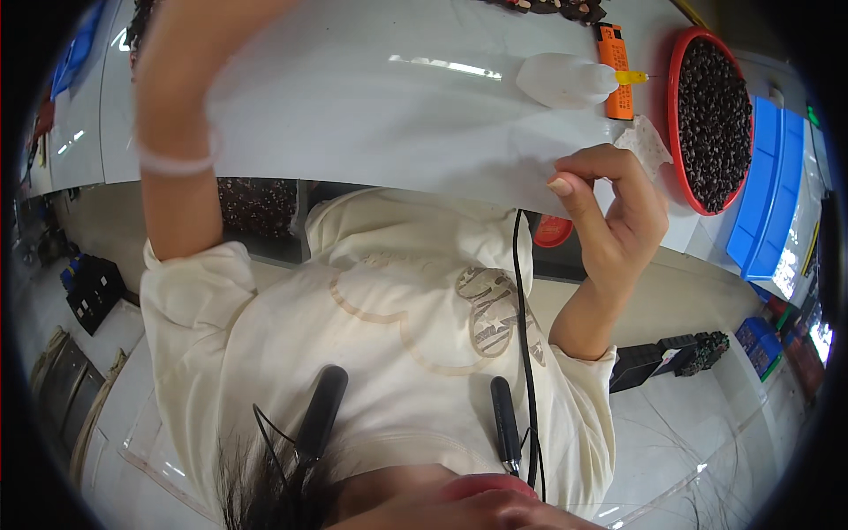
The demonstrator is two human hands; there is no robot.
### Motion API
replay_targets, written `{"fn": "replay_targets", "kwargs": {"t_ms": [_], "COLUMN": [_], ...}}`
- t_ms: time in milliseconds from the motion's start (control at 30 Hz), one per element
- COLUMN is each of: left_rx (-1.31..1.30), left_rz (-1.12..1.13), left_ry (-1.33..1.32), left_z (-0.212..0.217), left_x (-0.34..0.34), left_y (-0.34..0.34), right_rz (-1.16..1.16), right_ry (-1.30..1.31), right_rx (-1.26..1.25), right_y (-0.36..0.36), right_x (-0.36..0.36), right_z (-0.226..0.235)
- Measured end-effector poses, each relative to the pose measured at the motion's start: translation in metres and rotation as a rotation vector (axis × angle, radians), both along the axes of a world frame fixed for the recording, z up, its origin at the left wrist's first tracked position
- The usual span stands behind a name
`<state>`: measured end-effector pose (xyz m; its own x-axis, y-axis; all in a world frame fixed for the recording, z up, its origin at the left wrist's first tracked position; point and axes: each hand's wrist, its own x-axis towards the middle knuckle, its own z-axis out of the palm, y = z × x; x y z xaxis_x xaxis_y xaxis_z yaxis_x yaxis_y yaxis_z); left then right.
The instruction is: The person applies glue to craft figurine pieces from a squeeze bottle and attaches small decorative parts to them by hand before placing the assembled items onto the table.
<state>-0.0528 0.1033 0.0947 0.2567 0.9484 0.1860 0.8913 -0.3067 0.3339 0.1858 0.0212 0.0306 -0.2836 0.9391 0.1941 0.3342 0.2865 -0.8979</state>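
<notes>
My right hand (618,208) is raised over the table's near edge. Its thumb and index finger are pinched together; whatever sits between them, if anything, is too small to make out. Just beyond it lies a crumpled white piece (645,146). A white squeeze bottle (561,81) with a yellow needle tip lies on its side, its tip over a flat orange pack (616,75). To the right, a red bowl (678,115) is filled with small dark pieces (714,124). My left hand (199,57) reaches up over the table, blurred, its fingers cut off by the top edge.
The white tabletop (371,115) spans the upper part. A blue tray (768,190) stands right of the bowl. Dark pieces (579,9) lie at the far edge. Below the table edge are a container of dark bits (256,208) and a red object (552,231). A black cable (521,327) hangs before me.
</notes>
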Motion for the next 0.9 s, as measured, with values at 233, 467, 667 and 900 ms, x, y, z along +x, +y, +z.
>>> {"fn": "replay_targets", "kwargs": {"t_ms": [233,467,667,900], "left_rx": [0.039,-0.099,0.114,0.798], "left_rz": [-0.390,-0.284,-0.264,-0.515], "left_ry": [-0.108,-0.094,-0.248,0.025], "left_z": [-0.059,-0.040,-0.041,-0.052], "left_x": [0.025,0.009,0.000,0.034], "left_y": [0.042,0.036,0.032,-0.021], "right_rz": [0.065,-0.037,-0.121,-0.248], "right_ry": [-0.048,-0.049,0.037,0.050], "right_rx": [-0.002,0.005,0.006,-0.010], "right_y": [-0.004,-0.002,0.006,0.003], "right_x": [0.000,0.012,0.019,0.033], "right_z": [0.007,0.006,0.008,0.002]}}
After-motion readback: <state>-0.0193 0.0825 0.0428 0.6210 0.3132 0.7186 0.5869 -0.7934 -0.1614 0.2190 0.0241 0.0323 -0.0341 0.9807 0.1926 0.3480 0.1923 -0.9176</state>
